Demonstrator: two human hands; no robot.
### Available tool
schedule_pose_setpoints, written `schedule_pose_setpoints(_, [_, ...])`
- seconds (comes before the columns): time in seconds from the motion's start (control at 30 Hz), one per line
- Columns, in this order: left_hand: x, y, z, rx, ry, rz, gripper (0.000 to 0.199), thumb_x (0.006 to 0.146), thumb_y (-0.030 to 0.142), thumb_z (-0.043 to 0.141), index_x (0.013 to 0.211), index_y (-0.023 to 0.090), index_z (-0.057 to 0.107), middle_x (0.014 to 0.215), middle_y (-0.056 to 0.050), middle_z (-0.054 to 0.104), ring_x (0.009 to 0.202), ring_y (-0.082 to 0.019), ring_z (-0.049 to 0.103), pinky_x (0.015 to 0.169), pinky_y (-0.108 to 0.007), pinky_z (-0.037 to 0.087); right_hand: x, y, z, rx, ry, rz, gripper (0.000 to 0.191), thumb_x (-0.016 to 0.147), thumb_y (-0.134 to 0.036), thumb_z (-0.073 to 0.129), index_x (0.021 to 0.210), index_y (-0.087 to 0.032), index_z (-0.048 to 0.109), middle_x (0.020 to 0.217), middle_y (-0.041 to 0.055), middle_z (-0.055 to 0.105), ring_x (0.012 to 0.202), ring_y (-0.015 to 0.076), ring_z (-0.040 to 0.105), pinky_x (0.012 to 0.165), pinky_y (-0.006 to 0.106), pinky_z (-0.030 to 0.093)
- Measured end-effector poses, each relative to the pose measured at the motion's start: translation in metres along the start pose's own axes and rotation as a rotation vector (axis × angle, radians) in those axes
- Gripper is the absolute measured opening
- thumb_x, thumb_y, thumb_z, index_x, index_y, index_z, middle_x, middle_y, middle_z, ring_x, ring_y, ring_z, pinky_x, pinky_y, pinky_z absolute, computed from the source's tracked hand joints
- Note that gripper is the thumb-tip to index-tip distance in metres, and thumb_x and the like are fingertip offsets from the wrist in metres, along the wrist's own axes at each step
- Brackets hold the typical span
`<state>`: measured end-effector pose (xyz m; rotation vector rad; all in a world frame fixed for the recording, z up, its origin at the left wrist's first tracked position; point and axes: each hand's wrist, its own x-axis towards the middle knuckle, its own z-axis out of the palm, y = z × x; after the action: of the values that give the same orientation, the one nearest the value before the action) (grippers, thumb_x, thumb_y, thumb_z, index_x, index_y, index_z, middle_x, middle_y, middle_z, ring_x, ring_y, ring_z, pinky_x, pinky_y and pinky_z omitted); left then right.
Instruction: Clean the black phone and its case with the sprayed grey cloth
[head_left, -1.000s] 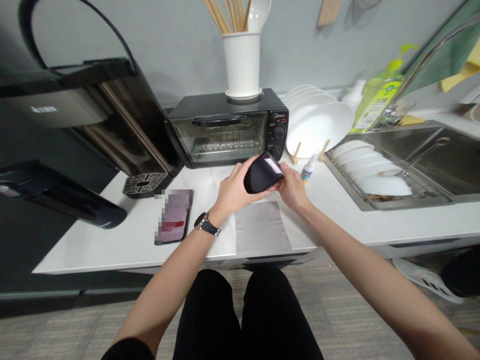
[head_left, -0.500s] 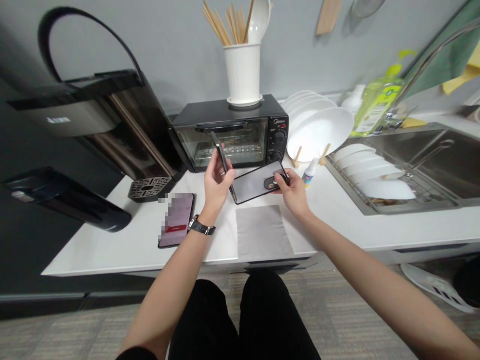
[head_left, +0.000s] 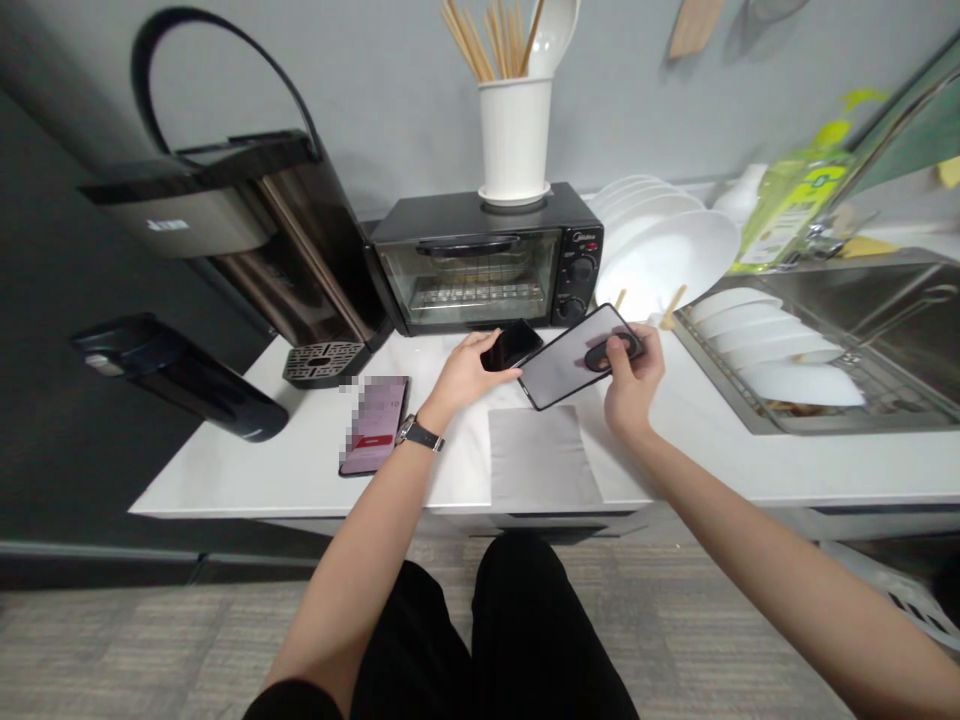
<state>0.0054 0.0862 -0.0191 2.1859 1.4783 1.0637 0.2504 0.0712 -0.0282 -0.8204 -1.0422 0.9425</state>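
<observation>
My left hand [head_left: 472,372] is closed around a dark phone [head_left: 511,346], its black glossy face tilted up. In my right hand [head_left: 634,375] is a phone case [head_left: 564,362] with a greyish see-through back, black edges and a dark oval part under the thumb. The phone's right end is close to the case's left edge; whether they touch I cannot tell. Below both hands a grey cloth [head_left: 544,457] lies flat on the white counter [head_left: 457,470]. Another phone [head_left: 373,428], screen lit, lies left of my watch-wearing wrist.
Behind my hands stands a toaster oven [head_left: 480,270] with a white cup [head_left: 514,140] of chopsticks on it. On the left are a drinks dispenser [head_left: 277,250] and a dark bottle [head_left: 180,378]. White plates [head_left: 667,255] and a sink [head_left: 900,330] are on the right.
My left hand has turned the phone from edge-on to face up and lowered it toward the case. My right hand has tilted the case more steeply. The whole view has shifted.
</observation>
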Motion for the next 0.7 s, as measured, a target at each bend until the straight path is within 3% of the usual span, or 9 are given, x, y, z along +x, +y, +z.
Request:
schedule_pose_setpoints(0.07, [-0.001,-0.006,0.005,-0.033,-0.059,0.014,0.067,0.082,0.045,0.086,0.140,0.017,0.067,0.126,-0.010,0.071,0.119,-0.026,0.067,0.111,-0.038,0.050,-0.001,-0.001,0.004,-0.065,0.094,-0.252,0.040,0.090,-0.056,0.076,0.104,-0.027,0.053,0.086,-0.0027,0.069,0.069,0.0146,0.067,0.062,0.027,0.060])
schedule_pose_setpoints(0.13, [-0.001,-0.011,0.009,-0.047,-0.101,0.027,0.065,0.083,0.047,0.085,0.139,0.018,0.069,0.130,-0.011,0.071,0.122,-0.028,0.066,0.113,-0.040,0.049,-0.003,-0.002,0.006,-0.137,0.090,-0.399,0.033,0.096,-0.053,0.070,0.105,-0.026,0.053,0.085,-0.0028,0.069,0.064,0.0136,0.066,0.059,0.027,0.059])
schedule_pose_setpoints(0.33, [0.000,-0.019,0.014,0.078,-0.207,0.107,0.076,0.077,0.047,0.091,0.143,0.017,0.066,0.141,-0.013,0.068,0.132,-0.031,0.060,0.118,-0.045,0.044,-0.005,0.003,0.004,-0.291,0.113,-0.595,0.028,0.105,-0.051,0.056,0.118,-0.028,0.049,0.095,0.0008,0.068,0.071,0.0161,0.072,0.061,0.030,0.060])
schedule_pose_setpoints(0.47, [0.004,-0.018,0.013,0.115,-0.266,0.194,0.068,0.081,0.048,0.088,0.140,0.020,0.068,0.141,-0.012,0.069,0.136,-0.031,0.058,0.122,-0.048,0.040,-0.005,0.001,0.006,-0.337,0.100,-0.575,0.031,0.105,-0.050,0.055,0.123,-0.028,0.044,0.102,0.0037,0.066,0.081,0.0182,0.075,0.063,0.031,0.062])
schedule_pose_setpoints(0.53, [0.004,-0.010,0.006,0.085,-0.185,0.193,0.049,0.097,0.046,0.071,0.140,0.021,0.067,0.142,-0.011,0.070,0.140,-0.030,0.056,0.125,-0.051,0.036,-0.007,-0.007,0.009,-0.343,0.048,-0.523,0.029,0.105,-0.047,0.054,0.121,-0.028,0.040,0.103,0.0033,0.067,0.081,0.0173,0.075,0.066,0.032,0.063])
schedule_pose_setpoints(0.57, [0.001,-0.003,0.001,0.053,-0.096,0.178,0.043,0.105,0.043,0.057,0.142,0.022,0.065,0.143,-0.012,0.069,0.141,-0.029,0.056,0.125,-0.052,0.035,-0.009,-0.011,0.010,-0.328,0.037,-0.492,0.027,0.105,-0.046,0.054,0.119,-0.029,0.039,0.103,0.0028,0.067,0.082,0.0170,0.075,0.068,0.032,0.064])
schedule_pose_setpoints(0.63, [-0.013,0.017,-0.010,-0.054,0.170,0.121,0.049,0.113,0.038,0.029,0.153,0.023,0.054,0.144,-0.013,0.067,0.136,-0.025,0.060,0.121,-0.049,0.042,-0.015,-0.018,0.013,-0.270,0.044,-0.411,0.027,0.104,-0.042,0.054,0.116,-0.030,0.034,0.106,0.0019,0.067,0.088,0.0170,0.075,0.072,0.034,0.066])
schedule_pose_setpoints(0.67, [-0.025,0.029,-0.015,-0.081,0.224,0.117,0.051,0.113,0.041,0.029,0.159,0.026,0.045,0.148,-0.013,0.063,0.135,-0.024,0.060,0.120,-0.048,0.044,-0.020,-0.021,0.014,-0.249,0.041,-0.364,0.026,0.104,-0.041,0.053,0.116,-0.030,0.031,0.109,0.0020,0.066,0.091,0.0170,0.074,0.074,0.035,0.067])
schedule_pose_setpoints(0.7, [-0.038,0.042,-0.018,-0.081,0.195,0.118,0.056,0.111,0.046,0.040,0.164,0.029,0.035,0.156,-0.012,0.054,0.135,-0.025,0.060,0.118,-0.046,0.046,-0.025,-0.022,0.015,-0.238,0.020,-0.312,0.026,0.105,-0.041,0.050,0.116,-0.031,0.029,0.111,0.0024,0.066,0.093,0.0169,0.074,0.075,0.036,0.067])
